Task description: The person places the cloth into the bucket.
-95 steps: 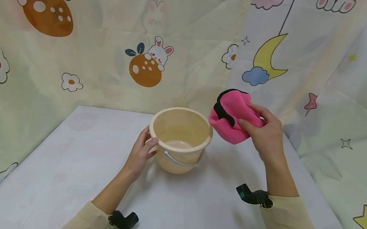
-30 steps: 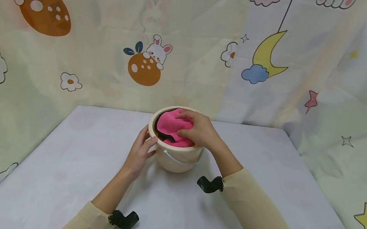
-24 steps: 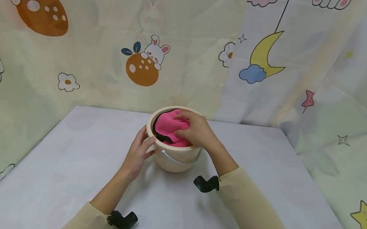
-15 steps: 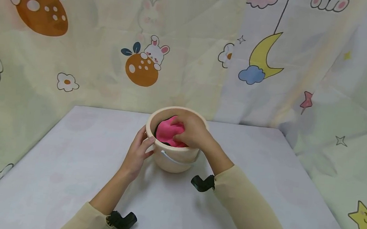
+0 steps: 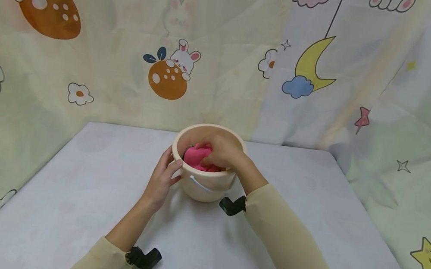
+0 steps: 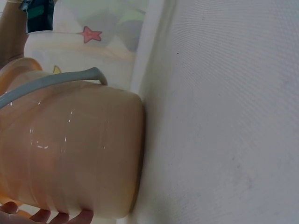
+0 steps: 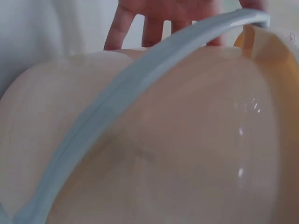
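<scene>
A cream plastic bucket (image 5: 202,192) stands upright on the table, its pale handle (image 7: 112,102) hanging down at the front. My left hand (image 5: 161,180) holds the bucket's left side, thumb near the rim and fingers along the wall; its fingertips (image 6: 83,216) show low in the left wrist view. My right hand (image 5: 224,152) reaches over the rim into the bucket. There its thumb and fingers pinch a soft pink cloth item (image 5: 195,155), whose lower part is hidden by the front wall. In the right wrist view the bucket wall (image 7: 201,140) covers the cloth from sight.
A white-covered table (image 5: 90,183) spreads around the bucket. Behind it hangs a curtain (image 5: 226,66) printed with rabbits, flowers and a moon. Black wrist cameras (image 5: 144,259) sit at both cuffs.
My right hand has brought the pink cloth from the bucket's right side over its opening, then lower inside, so less of it shows. My left hand keeps its hold on the bucket.
</scene>
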A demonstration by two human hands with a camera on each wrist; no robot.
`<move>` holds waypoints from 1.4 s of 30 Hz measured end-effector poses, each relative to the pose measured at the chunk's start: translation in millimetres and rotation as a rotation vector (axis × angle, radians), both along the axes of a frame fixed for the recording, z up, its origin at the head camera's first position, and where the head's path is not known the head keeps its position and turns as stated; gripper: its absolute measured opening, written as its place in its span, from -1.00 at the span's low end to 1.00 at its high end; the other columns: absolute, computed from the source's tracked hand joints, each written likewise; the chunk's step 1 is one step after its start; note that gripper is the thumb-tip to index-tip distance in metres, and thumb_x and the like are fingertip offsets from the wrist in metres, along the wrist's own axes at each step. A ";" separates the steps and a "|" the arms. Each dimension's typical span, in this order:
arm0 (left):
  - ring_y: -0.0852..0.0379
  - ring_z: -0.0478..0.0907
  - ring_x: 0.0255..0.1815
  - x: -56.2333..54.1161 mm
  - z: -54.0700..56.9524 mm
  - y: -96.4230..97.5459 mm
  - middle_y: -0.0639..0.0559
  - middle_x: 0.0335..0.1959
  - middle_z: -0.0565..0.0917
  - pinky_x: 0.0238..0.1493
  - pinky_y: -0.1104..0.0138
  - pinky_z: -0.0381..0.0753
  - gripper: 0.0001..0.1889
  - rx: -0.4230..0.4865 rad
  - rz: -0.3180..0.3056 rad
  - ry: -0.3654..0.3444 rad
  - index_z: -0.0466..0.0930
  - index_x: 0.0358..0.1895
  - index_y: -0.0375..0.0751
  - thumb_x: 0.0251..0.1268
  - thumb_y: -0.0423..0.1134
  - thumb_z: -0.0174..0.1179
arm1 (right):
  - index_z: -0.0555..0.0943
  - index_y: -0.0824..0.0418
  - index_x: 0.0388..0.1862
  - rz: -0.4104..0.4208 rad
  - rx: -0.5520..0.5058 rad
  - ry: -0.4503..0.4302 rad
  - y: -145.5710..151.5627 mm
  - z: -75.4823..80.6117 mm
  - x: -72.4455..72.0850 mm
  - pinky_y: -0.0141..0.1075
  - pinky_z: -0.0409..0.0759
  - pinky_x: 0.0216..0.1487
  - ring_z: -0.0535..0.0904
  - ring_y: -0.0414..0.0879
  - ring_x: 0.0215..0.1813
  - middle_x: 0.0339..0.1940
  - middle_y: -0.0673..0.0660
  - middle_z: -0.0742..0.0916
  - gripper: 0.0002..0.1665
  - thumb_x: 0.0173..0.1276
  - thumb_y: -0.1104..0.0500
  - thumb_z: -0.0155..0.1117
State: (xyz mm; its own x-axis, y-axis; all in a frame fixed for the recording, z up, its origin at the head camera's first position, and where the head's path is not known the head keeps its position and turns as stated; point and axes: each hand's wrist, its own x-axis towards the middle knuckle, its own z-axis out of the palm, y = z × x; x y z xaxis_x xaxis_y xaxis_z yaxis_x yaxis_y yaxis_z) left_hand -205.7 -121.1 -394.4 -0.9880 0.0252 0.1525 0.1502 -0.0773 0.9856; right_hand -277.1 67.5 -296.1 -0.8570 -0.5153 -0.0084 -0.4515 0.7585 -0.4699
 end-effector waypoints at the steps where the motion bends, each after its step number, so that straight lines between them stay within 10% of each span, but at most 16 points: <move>1: -0.16 0.28 0.54 0.5 0.0 0.2 -0.13 0.60 0.23 0.43 -0.28 0.39 -0.34 -0.001 0.000 -0.002 0.07 0.66 0.09 0.56 -0.06 -0.03 | 0.76 -0.07 0.10 0.002 -0.001 -0.017 -0.5 -0.3 -0.8 -0.26 0.63 -0.04 0.55 -0.10 0.09 -0.03 -0.10 0.77 -0.55 0.21 0.19 0.52; 28: -0.24 0.19 0.60 3.0 4.8 5.1 -0.15 0.61 0.20 0.44 -0.30 0.35 -0.31 0.009 -0.014 -0.006 0.05 0.67 0.07 0.54 -0.06 -0.01 | 0.70 0.16 0.16 0.000 -0.030 -0.240 2.6 -4.7 -13.2 -0.19 0.69 0.08 0.62 0.04 0.11 0.17 0.21 0.74 -0.55 0.28 0.18 0.48; 42: -0.25 0.20 0.59 3.7 2.9 4.0 -0.17 0.61 0.20 0.43 -0.30 0.37 -0.32 -0.009 -0.021 -0.007 0.05 0.67 0.06 0.55 -0.06 -0.01 | 0.71 0.12 0.14 0.013 -0.114 -0.076 10.8 2.8 -7.9 -0.13 0.65 0.21 0.65 0.00 0.18 0.12 0.08 0.77 -0.62 0.35 0.12 0.38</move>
